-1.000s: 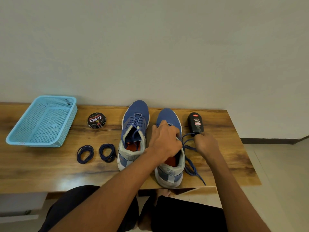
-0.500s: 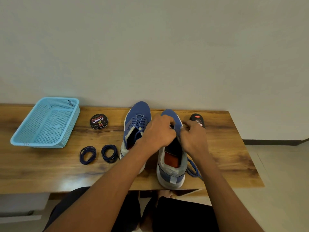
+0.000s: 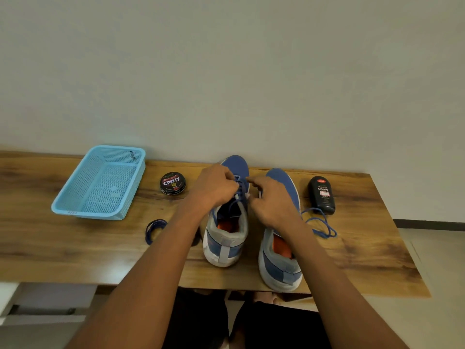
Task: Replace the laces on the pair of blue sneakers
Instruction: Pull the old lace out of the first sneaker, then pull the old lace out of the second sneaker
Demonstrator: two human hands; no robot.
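Two blue sneakers are stood side by side at counter (image 3: 75, 253) centre, toes to 12 o'clock. Lace (image 3: 240, 195) of the left sneaker (image 3: 226, 238) is pinched by both hands: left hand (image 3: 214, 188) at 9 o'clock of the eyelets, right hand (image 3: 273, 204) at 3 o'clock, fingers curled, nearly touching. Right sneaker (image 3: 281, 260) is unlaced; its pulled lace (image 3: 320, 226) is lying loose at 3 o'clock, touching a black polish btl (image 3: 322, 195). Coiled dark lace (image 3: 154, 229), polish tin (image 3: 172, 183) & blue basket (image 3: 75, 210) are seen at 9–10 o'clock.
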